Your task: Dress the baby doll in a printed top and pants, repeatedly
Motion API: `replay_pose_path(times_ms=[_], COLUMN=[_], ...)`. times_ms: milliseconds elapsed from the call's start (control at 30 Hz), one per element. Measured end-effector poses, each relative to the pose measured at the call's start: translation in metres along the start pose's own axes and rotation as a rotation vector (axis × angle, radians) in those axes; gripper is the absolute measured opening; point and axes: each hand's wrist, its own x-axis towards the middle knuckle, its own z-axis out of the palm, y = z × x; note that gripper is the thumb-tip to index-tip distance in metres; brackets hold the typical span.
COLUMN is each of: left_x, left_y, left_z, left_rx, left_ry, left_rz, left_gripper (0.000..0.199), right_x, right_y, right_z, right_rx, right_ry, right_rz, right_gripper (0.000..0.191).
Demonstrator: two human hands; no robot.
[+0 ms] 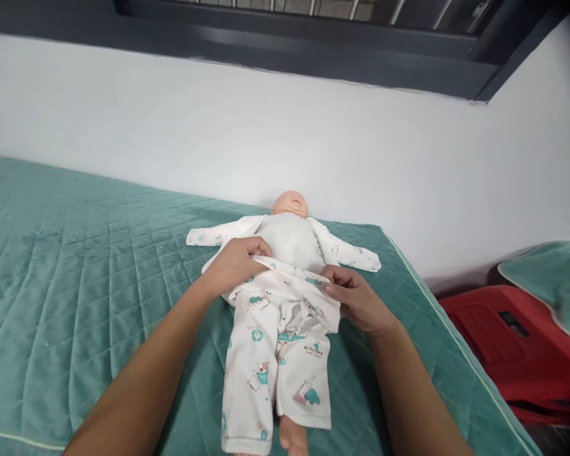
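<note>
A baby doll (291,202) lies on its back, its head toward the wall and its feet toward me. White printed pants (254,342) cover its legs, and one bare foot shows below a cuff. A white printed top (349,250) has its sleeves spread to both sides and lies open over the pale torso. My left hand (240,263) is closed on the pants' waistband at the doll's belly. On the other side of the waistband, my right hand (354,296) pinches the fabric between thumb and fingers.
A green quilted cover (99,272) lies under the doll, its right edge sloping down past my right arm. Beyond that edge sits a red case-like object (498,335) with green cloth (551,278) over it. A white wall (209,126) and dark window frame (289,47) stand behind.
</note>
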Motion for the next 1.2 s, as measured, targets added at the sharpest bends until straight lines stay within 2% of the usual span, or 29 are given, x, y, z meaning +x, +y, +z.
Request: replay_pose_path(times_ms=[200,300,400,467,567,700,833,1067,1200], left_x=[0.010,0.016,0.019,0.019,0.017,0.011,0.006,0.005,0.004], left_y=[-0.018,-0.030,-0.042,-0.047,-0.052,-0.050,-0.046,-0.049,-0.051], left_z=[-0.006,-0.006,-0.006,-0.009,-0.016,-0.027,-0.034,-0.036,-0.034], left_rx=[-0.162,-0.312,-0.441,-0.495,-0.488,-0.333,-0.245,-0.225,-0.259], left_ry=[0.107,0.172,0.202,0.155,-0.032,-0.220,-0.317,-0.241,-0.223], left_rz=[-0.121,-0.161,-0.196,-0.202,-0.205,-0.182,-0.151,-0.127,-0.118], left_gripper=[0.015,0.024,0.035,0.039,0.041,0.044,0.047,0.046,0.042], right_x=[0.010,0.016,0.020,0.022,0.023,0.021,0.014,-0.001,-0.004], right_y=[0.005,0.007,0.011,0.015,0.024,0.031,0.031,0.009,0.005], right_z=[-0.005,-0.004,-0.003,-0.004,-0.010,-0.024,-0.033,-0.025,-0.024], right_rx=[0.055,0.148,0.259,0.262,0.107,-0.157,-0.233,-0.201,-0.269], right_ry=[0.221,0.360,0.412,0.405,0.401,0.346,0.228,-0.101,-0.118], right_rz=[0.005,-0.009,-0.030,-0.049,-0.069,-0.026,0.053,0.158,0.184], right_gripper=[0.027,0.027,0.031,0.033,0.035,0.034,0.032,0.023,0.042])
